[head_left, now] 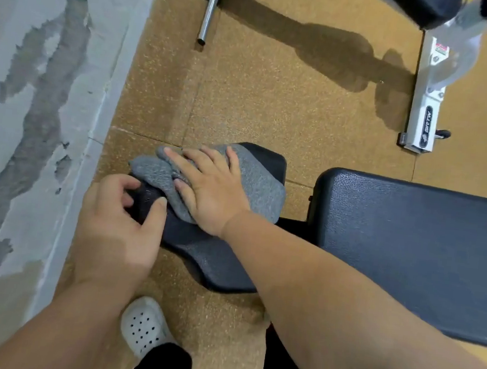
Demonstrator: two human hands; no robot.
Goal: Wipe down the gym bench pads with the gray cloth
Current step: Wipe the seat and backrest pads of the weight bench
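A small black seat pad (214, 259) of the gym bench lies in the middle of the view. To its right stretches the long black back pad (408, 248). The gray cloth (261, 190) is spread over the far end of the seat pad. My right hand (209, 190) lies flat on the cloth with straight, spread fingers and presses it down. My left hand (119, 226) grips the near left corner of the seat pad, thumb on top and fingers curled round its edge.
A peeling gray wall (35, 105) runs along the left. The floor (259, 96) is tan speckled rubber. A white machine frame (426, 95) stands at the far right, a chrome bar (207, 17) at the top. My white perforated shoe (145, 326) is below the seat pad.
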